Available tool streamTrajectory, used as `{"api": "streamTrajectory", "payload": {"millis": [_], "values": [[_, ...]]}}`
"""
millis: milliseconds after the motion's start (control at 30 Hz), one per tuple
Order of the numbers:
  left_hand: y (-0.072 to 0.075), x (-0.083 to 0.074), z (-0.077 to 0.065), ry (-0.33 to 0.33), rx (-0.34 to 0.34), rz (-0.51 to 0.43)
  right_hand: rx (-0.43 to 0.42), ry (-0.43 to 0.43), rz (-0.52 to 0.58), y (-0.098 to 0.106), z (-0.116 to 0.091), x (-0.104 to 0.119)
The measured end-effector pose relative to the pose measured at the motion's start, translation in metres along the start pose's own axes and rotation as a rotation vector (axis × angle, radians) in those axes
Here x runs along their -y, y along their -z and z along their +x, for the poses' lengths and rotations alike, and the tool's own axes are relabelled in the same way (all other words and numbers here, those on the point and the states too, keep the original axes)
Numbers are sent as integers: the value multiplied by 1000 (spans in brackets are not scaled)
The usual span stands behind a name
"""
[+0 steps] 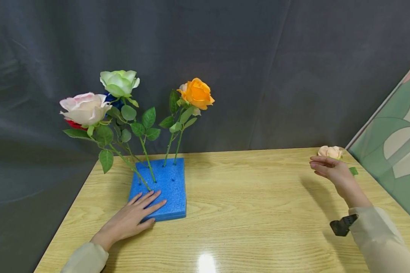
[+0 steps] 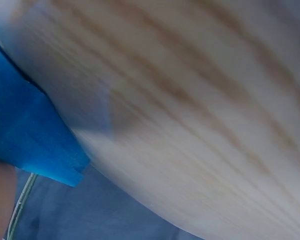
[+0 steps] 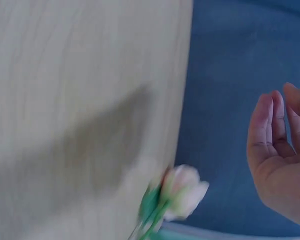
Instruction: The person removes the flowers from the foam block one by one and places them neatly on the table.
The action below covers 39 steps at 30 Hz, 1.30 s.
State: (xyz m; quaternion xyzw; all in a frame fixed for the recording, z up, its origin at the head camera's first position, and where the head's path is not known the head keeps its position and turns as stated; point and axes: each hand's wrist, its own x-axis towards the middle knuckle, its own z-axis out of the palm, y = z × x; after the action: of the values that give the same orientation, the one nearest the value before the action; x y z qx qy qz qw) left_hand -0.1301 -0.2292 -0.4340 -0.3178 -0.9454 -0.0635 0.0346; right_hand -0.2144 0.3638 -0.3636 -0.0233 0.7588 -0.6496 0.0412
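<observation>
My left hand (image 1: 130,220) rests flat on the front left of a blue foam block (image 1: 172,199), fingers spread. Artificial roses stand in the block: a pale pink one (image 1: 87,108), a light green one (image 1: 119,82) and an orange one (image 1: 199,94). Red (image 1: 76,124) and dark blue (image 1: 114,101) blooms are partly hidden behind them, and a pale one shows behind the orange rose. My right hand (image 1: 336,174) hovers over the table's far right, fingers loosely bent, holding nothing. Near it lies a peach rose (image 1: 329,152), its stem mostly hidden by the hand in the head view.
The wooden table (image 1: 242,197) reaches back to a dark grey curtain (image 1: 232,76). A patterned panel with green leaf shapes (image 1: 396,132) borders the right side. A small black device (image 1: 343,225) is fixed at my right wrist.
</observation>
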Motion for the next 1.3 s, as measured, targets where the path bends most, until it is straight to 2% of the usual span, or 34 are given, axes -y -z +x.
{"api": "streamTrajectory", "payload": {"millis": [133, 300, 400, 800, 1000, 1300], "values": [[0, -1, 0, 1, 26, -12, 41, -1, -79, -24, 7, 7], [-1, -1, 1, -9, 5, 9, 81, -8, -194, -56, 11, 16], [-1, 3, 0, -34, -6, 16, 92, -12, -216, -77, 6, 19], [0, 13, 2, -144, -28, 38, 101, -22, -184, -147, -3, 22], [0, 12, 4, -151, -19, 38, 135, -24, -141, -171, 3, 22], [3, 12, 6, -154, 7, 17, 142, -47, -89, -201, 7, 29]]}}
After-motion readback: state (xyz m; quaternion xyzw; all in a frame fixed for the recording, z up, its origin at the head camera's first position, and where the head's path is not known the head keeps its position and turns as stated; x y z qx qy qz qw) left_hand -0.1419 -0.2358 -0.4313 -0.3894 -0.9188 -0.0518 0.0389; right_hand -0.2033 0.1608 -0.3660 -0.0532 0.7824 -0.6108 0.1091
